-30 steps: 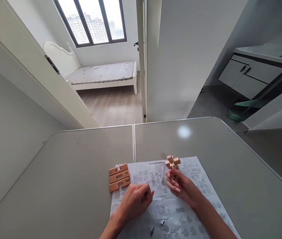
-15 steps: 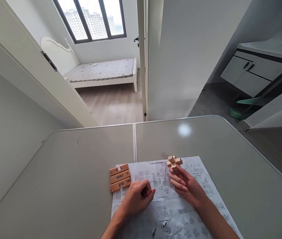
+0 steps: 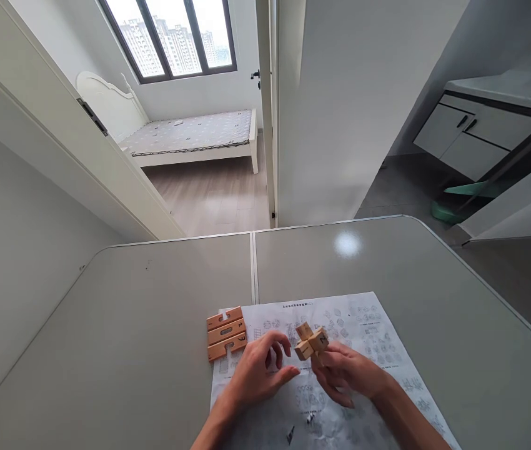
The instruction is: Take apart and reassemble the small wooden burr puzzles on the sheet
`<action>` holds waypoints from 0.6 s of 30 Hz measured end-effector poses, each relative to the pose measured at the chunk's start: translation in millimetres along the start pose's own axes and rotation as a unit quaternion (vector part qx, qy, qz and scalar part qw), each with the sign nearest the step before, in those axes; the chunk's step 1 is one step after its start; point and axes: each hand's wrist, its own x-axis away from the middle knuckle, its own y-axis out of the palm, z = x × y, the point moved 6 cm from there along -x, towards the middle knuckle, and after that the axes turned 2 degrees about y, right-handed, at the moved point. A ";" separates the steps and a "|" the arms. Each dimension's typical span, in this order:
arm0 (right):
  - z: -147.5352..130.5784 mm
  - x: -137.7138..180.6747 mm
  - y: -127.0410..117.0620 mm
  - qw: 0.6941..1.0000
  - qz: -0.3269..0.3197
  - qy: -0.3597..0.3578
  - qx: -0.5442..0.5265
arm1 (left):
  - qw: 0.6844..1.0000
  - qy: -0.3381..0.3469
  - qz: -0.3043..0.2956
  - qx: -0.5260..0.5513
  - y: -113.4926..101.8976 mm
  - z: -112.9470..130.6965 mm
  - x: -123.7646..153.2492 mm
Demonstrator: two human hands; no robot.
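Observation:
Between the fingers of my right hand is a wooden burr puzzle, a cross of interlocked blocks with dark marks on some faces. It is held above the printed sheet, which shows rows of small diagrams. Just left of the puzzle, my left hand is open, thumb and fingers apart and nothing between them. Behind that hand, several notched wooden pieces with numbers on them lie side by side over the sheet's left edge.
The sheet lies on a grey table with a pale seam across it. Two small dark scraps or tears show near the sheet's lower edge. Past the table are a doorway, a bed and, at right, a white cabinet.
My right hand has brought the burr puzzle lower and leftward, turning it so marked faces show. My left hand has uncurled its fingers. The notched pieces stay put.

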 end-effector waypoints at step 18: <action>-15.2 -2.3 29.6 0.982 -0.011 0.005 0.187 | 0.989 -0.012 0.035 0.141 10.2 16.2 9.9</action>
